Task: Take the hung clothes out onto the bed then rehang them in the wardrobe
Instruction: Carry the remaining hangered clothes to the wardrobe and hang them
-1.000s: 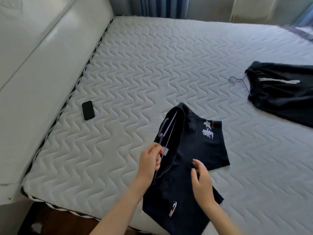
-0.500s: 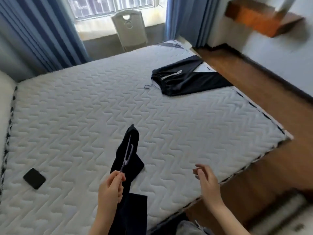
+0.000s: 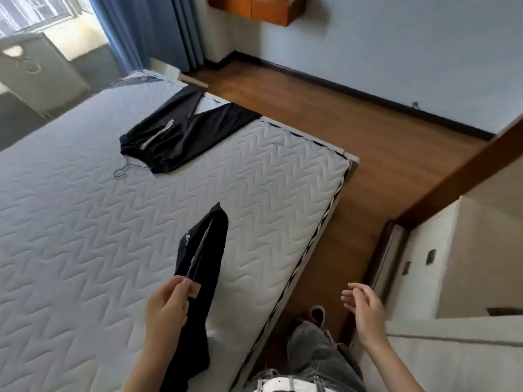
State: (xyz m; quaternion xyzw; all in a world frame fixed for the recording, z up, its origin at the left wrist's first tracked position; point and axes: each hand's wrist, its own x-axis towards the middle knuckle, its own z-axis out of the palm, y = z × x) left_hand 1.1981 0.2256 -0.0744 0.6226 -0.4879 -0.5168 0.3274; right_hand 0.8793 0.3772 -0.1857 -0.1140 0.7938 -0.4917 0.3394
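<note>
White quilted bed with black trousers and a wire hanger on it

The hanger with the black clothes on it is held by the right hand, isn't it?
Not quite. In the head view the left hand pinches the hanger with the black clothes on it. The right hand is open and holds nothing.

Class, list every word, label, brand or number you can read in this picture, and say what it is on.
Nothing here can be read.
White print on the shirt: too blurred to read.
Tag by the hanger: no text legible.
</note>
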